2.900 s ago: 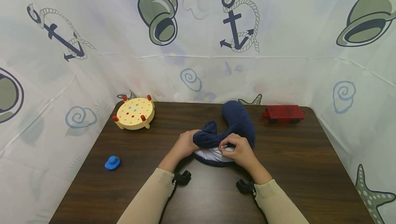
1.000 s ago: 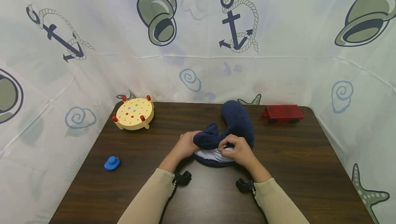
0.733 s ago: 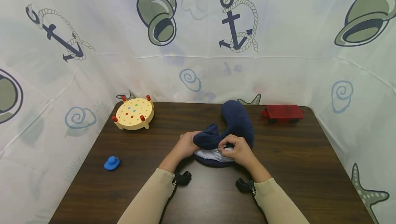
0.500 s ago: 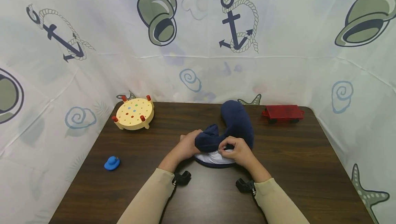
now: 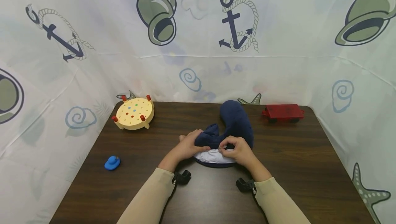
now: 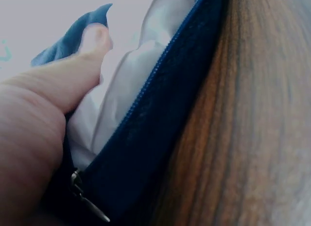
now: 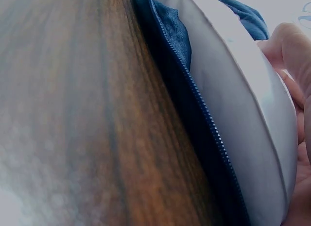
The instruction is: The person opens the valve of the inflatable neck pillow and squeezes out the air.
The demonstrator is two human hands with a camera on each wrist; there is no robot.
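A navy, U-shaped neck pillow (image 5: 238, 122) lies on the table between both hands, its zipped cover open along the near side. White inner lining (image 5: 213, 157) shows through the gap. My left hand (image 5: 188, 146) grips the pillow's left end, thumb across the front over the edge of the cover and its other fingers mostly hidden behind. A metal zipper pull (image 6: 80, 184) hangs beside that hand in the left wrist view. My right hand (image 5: 237, 151) pinches fabric at the upper edge of the opening with thumb and index finger. Zipper teeth (image 7: 209, 119) run along the lower edge.
A yellow round toy with red pegs (image 5: 135, 114) sits at the back left. Nearer on the left is a small blue rubber duck (image 5: 112, 163). At the back right stands a red toy wagon (image 5: 284, 112). A patterned cloth (image 5: 198, 28) hangs behind the table.
My left thumb has come out from beneath the navy fabric and now lies over its front. The right hand holds nearly the same spot, slightly lower than before.
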